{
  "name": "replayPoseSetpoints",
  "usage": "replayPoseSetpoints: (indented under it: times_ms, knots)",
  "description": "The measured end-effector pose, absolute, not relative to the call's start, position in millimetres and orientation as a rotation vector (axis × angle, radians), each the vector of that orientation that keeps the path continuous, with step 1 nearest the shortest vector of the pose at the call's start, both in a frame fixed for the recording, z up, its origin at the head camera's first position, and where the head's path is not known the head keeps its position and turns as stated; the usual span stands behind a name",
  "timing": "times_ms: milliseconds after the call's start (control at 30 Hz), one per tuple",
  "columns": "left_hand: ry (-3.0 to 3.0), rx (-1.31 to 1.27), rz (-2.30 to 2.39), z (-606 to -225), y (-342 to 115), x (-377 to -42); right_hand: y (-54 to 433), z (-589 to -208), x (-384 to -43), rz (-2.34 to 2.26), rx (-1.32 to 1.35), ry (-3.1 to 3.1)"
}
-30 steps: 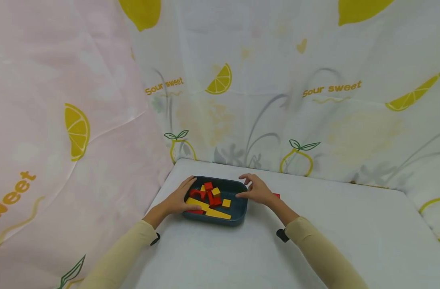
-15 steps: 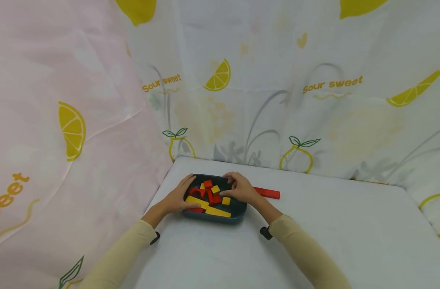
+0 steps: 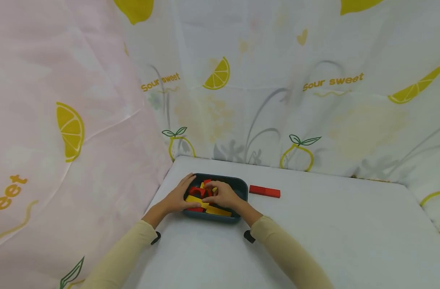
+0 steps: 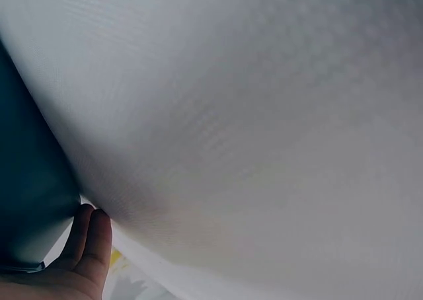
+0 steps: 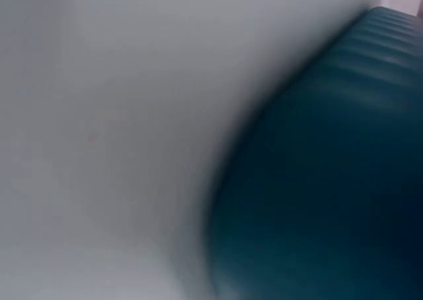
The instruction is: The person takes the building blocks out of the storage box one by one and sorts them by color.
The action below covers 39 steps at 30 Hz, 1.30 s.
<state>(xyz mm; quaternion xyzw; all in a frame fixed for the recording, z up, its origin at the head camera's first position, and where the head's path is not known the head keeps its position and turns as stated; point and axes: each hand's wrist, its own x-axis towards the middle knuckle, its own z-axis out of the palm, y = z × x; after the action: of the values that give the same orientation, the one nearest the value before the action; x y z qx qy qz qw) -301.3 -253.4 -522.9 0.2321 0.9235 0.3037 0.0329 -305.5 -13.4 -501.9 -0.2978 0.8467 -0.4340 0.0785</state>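
Observation:
A dark teal tray point(image 3: 243, 192) holds several red and yellow toy blocks, among them a red arch block point(image 3: 195, 191) and a yellow wedge block point(image 3: 218, 211). My left hand point(image 3: 176, 199) grips the tray's left end, thumb over the near side and fingers along the far side; two of its fingers point(image 4: 96, 244) show against the outer wall in the left wrist view. Over the blocks is my right hand point(image 3: 225, 196), thumb and fingers apart; it hides some blocks, and whether it touches any cannot be made out. The right wrist view shows mostly the tray's outer wall point(image 5: 330, 181).
Two red blocks point(image 3: 265, 191) lie end to end on the white table point(image 3: 332, 233), right of the tray. A lemon-printed cloth point(image 3: 256, 80) hangs behind the table, and a pinkish cloth point(image 3: 108, 100) hangs at the left.
My right hand has moved left from the tray's right rim to above the blocks, uncovering the red blocks on the table. My left hand stays at the tray's left end.

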Motion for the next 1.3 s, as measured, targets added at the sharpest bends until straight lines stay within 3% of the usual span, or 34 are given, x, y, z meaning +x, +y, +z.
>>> replayPoseSetpoints:
  times_ms: [467,1133,1300]
  knots:
    - [2.818,0.699,0.974,-527.4,-251.8,-299.8,-39.4,-508.3,-301.8,-1.095,-0.860,2.748]
    - [2.834,0.716,0.998,-522.2,-255.3,-300.8,-78.7,-504.5,-297.9,-0.600,-0.429,3.023]
    - [2.823,0.704,0.986,-521.6,-256.0,-299.3,-76.8,-508.1,-298.5,-0.700,-0.404,3.014]
